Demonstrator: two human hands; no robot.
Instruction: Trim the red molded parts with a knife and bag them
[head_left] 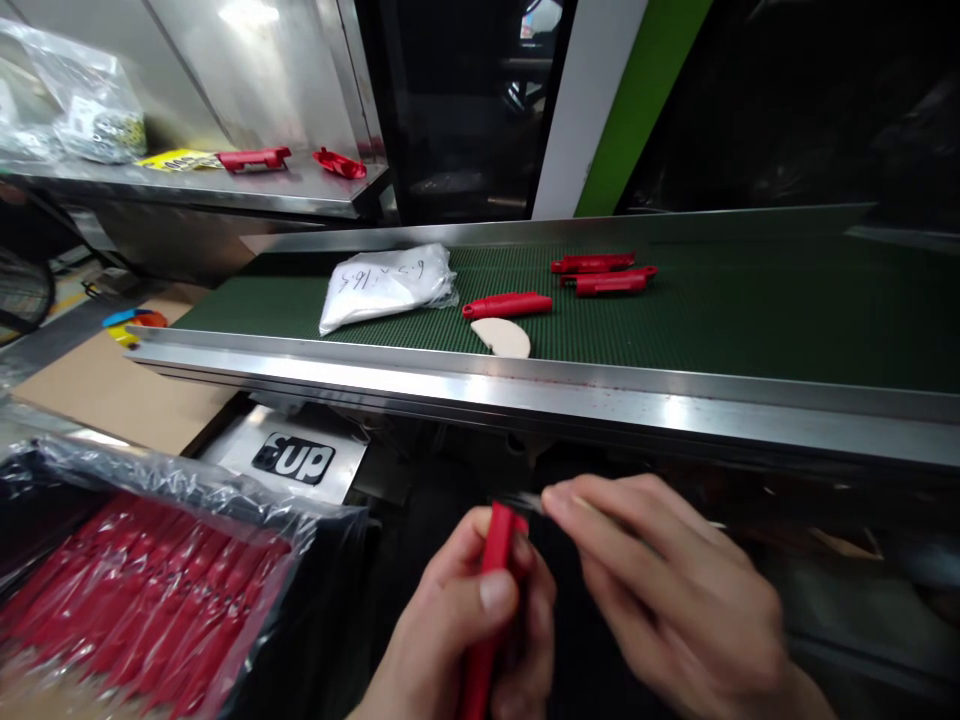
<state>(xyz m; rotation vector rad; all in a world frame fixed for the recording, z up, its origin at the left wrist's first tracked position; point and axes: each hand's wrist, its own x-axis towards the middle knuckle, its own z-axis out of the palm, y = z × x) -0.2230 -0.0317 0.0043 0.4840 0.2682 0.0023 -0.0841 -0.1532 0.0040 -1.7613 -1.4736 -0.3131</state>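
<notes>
My left hand (472, 615) is wrapped around a long red plastic part (496, 550), which stands tilted with its end pointing up and away. My right hand (660, 580) pinches a thin, pointed metal tool (529, 500), blurred, that looks like a small blade. Its tip is by the upper end of the red part; whether they touch I cannot tell. Beyond the hands, a single red part (508, 305) lies on the green belt, beside a beige half-round piece (504, 338). Two more red parts (606, 274) lie together farther right.
A metal rail (420, 372) edges the green conveyor belt (750, 310). On the belt sits a white plastic bag (386, 285) with handwriting. At lower left, a plastic-lined box (315, 520) holds several red parts. A metal shelf (315, 202) carries red pieces and a clear bag (97, 110).
</notes>
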